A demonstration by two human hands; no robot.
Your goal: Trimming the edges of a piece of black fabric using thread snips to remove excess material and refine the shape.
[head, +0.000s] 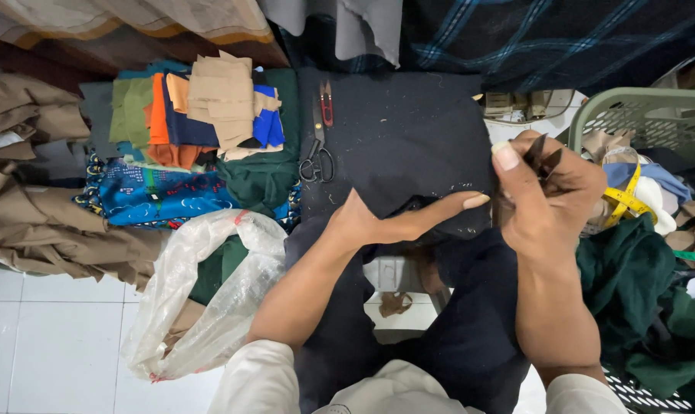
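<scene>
Lying flat under both hands, the dark navy cloth (397,138) is spread with its long axis running away from the body, its near end hanging down over the lap and its far end reaching toward the plaid fabric (554,34); chalk specks are seen on its surface just beyond the fingertips. The left hand (397,221) is laid palm down on the cloth; its forefinger (458,205) is stretched out straight and pointed toward the right hand, while the other fingers are tucked beneath and cannot be judged. The left forearm is angled up from the lower left, bare below a pale sleeve. The right hand (550,195) is closed around a small dark pointed tool (543,157), whose tips stick out above the knuckles and point away from the body; the thumb is pressed upright against the fingers, and the cloth's edge is touched beside it. The right forearm is held nearly upright in the view. Beyond the left fingertips, a pair of black scissors (317,149) is laid lengthwise on the cloth, with small red thread snips (326,103) just past them. Beyond the right knuckles a yellow measuring tape (627,201) is draped near a green basket (593,115); left of the left wrist a clear plastic bag (202,291) is slumped below a stack of coloured cloth pieces (209,107).
</scene>
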